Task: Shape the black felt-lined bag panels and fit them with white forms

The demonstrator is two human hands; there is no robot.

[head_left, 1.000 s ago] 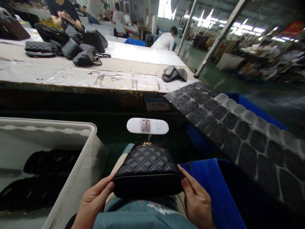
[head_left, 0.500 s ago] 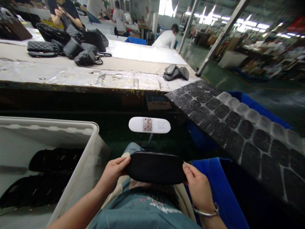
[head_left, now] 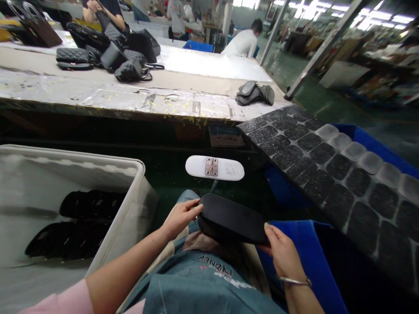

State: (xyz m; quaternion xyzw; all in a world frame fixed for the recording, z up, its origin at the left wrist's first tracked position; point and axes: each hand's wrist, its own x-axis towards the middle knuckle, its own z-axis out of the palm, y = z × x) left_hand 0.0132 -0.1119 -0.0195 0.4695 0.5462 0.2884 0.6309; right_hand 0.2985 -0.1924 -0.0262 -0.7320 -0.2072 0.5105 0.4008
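A black oval piece is held above my lap, its right end lower than its left. My left hand pinches its left end between thumb and fingers. At the right end my right hand, with a bangle at the wrist, grips it the same way. Just beyond the piece stands a white rounded plate with a metal hinge on it. My lap is covered by a teal apron.
At left, a white bin holds several black pieces. A blue container is at right, below a dark patterned board. Black bags and grey pieces lie on the long table. People work behind it.
The black piece has tilted, its left end now higher and its upper face showing more. Both hands have moved slightly right with it. The whole view has shifted.
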